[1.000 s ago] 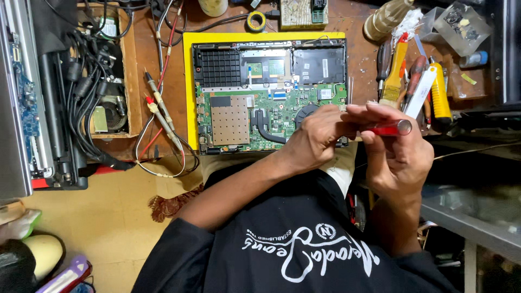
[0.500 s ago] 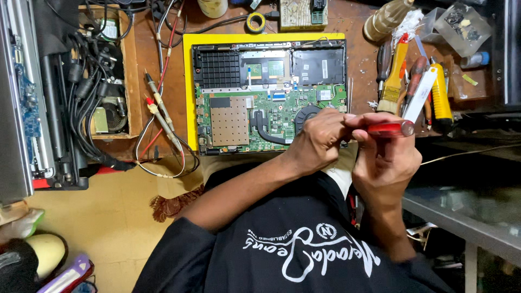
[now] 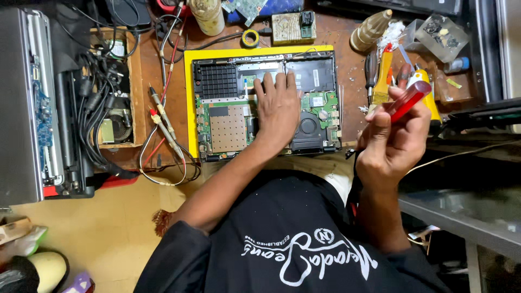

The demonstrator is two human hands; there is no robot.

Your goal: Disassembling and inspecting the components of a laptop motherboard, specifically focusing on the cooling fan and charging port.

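Fingers (image 3: 380, 116) of your right hand (image 3: 393, 144) clamp red-handled screwdriver (image 3: 407, 100), raised off bench (image 3: 353, 70), right of opened laptop (image 3: 266, 103); tip hidden. Your left hand (image 3: 278, 108) lies flat, fingers spread, on laptop board on yellow mat (image 3: 188, 97), likely steadying it. Count: one laptop, one screwdriver in hand, two probes (image 3: 163, 125) left of mat.

The left hand (image 3: 278, 108) lies flat over the opened laptop (image 3: 228, 127) at frame centre, blocking its middle. Probe leads (image 3: 163, 122) crowd its left edge, upright tools (image 3: 382, 76) its right; bare wood shows along its upper edge.
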